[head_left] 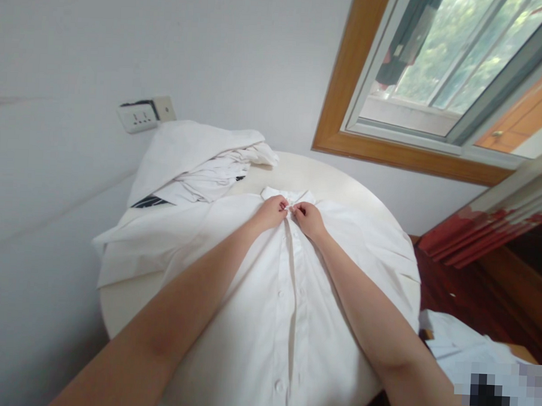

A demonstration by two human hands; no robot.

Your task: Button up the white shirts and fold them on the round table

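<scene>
Currently, white shirt (247, 327) laid front-up on round bench (308, 169), collar (268, 193) at far end.
Cloth nr collar pinched w/ L hand (271, 212) & R hand (310, 219), fingers closed; placket (298, 282) parted below; white clothes (187, 157) piled far L.

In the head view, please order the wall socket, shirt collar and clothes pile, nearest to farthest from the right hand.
From the right hand:
1. Shirt collar, just ahead, slightly left.
2. Clothes pile, farther left.
3. Wall socket, left, beyond the pile.

Home room, wood-framed window (338, 110), red-and-white curtain (458, 235), wall socket (139, 118), dark floor (455, 301)
</scene>
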